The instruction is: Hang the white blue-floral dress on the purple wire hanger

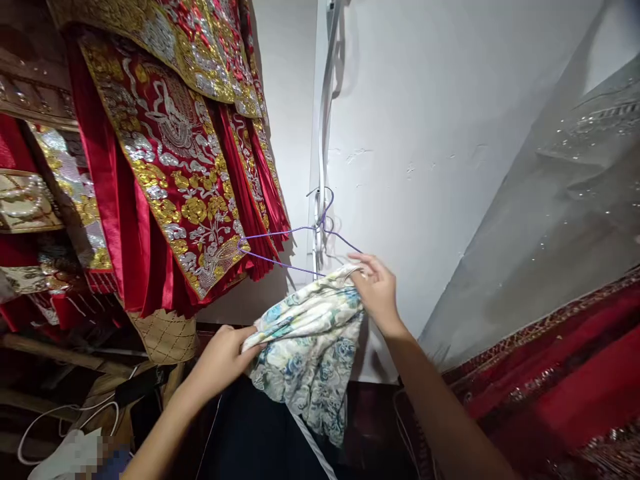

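Observation:
A purple wire hanger (280,264) hangs by its hook on a white vertical rail, its left end free of cloth. Over the hanger's right part, or just in front of it, is a floral garment (305,360) in white, blue and green, its lower part hanging in folds. My left hand (225,357) pinches the garment's left edge between thumb and fingers. At the upper right, my right hand (376,287) grips the cloth close to the hanger's right shoulder. Whether its fingers also hold the wire is hidden.
Red costumes (170,153) with gold and silver embroidery hang on the left. The white rail (323,133) runs up the wall (425,133). Clear plastic (560,220) covers red garments (575,387) on the right. A white cable (45,417) lies at lower left.

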The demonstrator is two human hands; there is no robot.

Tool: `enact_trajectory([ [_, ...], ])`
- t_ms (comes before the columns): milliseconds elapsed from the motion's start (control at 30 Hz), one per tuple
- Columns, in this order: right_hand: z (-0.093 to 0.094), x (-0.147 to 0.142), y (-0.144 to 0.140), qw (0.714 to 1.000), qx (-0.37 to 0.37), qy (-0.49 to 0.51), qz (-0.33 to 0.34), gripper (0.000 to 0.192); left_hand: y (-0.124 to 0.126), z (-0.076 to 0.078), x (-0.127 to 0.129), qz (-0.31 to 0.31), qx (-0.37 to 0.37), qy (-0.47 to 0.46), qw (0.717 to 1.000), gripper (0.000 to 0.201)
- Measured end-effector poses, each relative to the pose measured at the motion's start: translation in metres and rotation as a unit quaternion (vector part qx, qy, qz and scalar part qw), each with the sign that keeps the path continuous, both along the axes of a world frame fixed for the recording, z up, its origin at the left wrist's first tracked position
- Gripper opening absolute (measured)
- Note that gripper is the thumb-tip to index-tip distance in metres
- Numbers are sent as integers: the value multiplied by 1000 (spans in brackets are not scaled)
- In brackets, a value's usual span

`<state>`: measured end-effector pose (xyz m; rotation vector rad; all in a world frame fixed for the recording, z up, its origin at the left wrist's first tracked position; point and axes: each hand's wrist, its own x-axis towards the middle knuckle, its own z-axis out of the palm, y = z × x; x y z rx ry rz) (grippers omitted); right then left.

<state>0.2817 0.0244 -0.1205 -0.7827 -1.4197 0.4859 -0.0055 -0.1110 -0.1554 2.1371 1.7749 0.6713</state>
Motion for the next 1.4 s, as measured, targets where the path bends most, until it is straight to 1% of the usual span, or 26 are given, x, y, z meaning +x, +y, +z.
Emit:
enact_trajectory([
  [67,-6,-6,13,995,-17,-94,38,31,-3,11,-16,5,-12,69,998,40],
  [133,-8,-11,27,984,-32,-154,81,30,-2,22,-25,8,-19,128,992,45],
  [200,-6,-16,45,979,-53,-155,122,30,1,34,-30,11,-22,185,982,49],
  [267,-5,-18,63,980,-64,-132,135,33,5,43,-31,12,-35,240,970,49],
  [300,-7,-18,70,980,-67,-133,135,35,7,45,-30,13,-50,265,963,47],
  [367,-15,-16,81,973,-77,-172,137,37,12,44,-28,16,-90,304,948,38],
  [433,-27,-9,84,962,-88,-217,139,37,17,37,-27,12,-123,313,942,33],
  [467,-32,-3,83,959,-90,-231,136,36,21,33,-27,11,-129,308,943,31],
  [533,-39,10,80,958,-84,-246,123,36,31,29,-30,15,-108,279,954,29],
  [600,-39,25,75,956,-81,-261,108,34,44,33,-34,16,-58,234,970,29],
  [667,-34,39,68,954,-88,-269,99,33,55,43,-34,-2,-7,189,982,32],
  [767,-24,52,54,955,-104,-255,107,33,65,60,-25,-30,43,154,987,43],
  [867,-18,50,37,953,-119,-246,131,31,73,71,-9,-41,89,140,985,60],
  [933,-16,42,24,949,-128,-249,145,29,80,77,3,-50,126,126,983,71],
  [1000,-15,29,13,949,-129,-246,149,26,91,82,14,-56,155,99,981,75],
  [1033,-15,22,7,950,-127,-243,149,25,97,85,19,-56,165,78,982,74],
  [1100,-15,10,-2,954,-123,-233,146,21,109,91,30,-55,187,32,980,64],
  [1167,-15,6,-11,955,-126,-221,153,21,119,93,38,-58,213,-2,975,46],
  [1233,-13,10,-19,952,-131,-221,165,32,128,92,40,-68,231,-14,971,24],
  [1267,-12,16,-23,952,-131,-223,160,41,131,91,39,-75,235,-14,969,19],
  [1300,-9,24,-27,955,-129,-224,143,51,135,88,36,-80,240,-13,967,19],
  [1333,-6,33,-32,962,-121,-220,111,60,138,86,33,-84,249,-10,965,20],
  [1400,2,54,-41,977,-88,-194,6,72,142,81,26,-84,273,1,958,20],
])
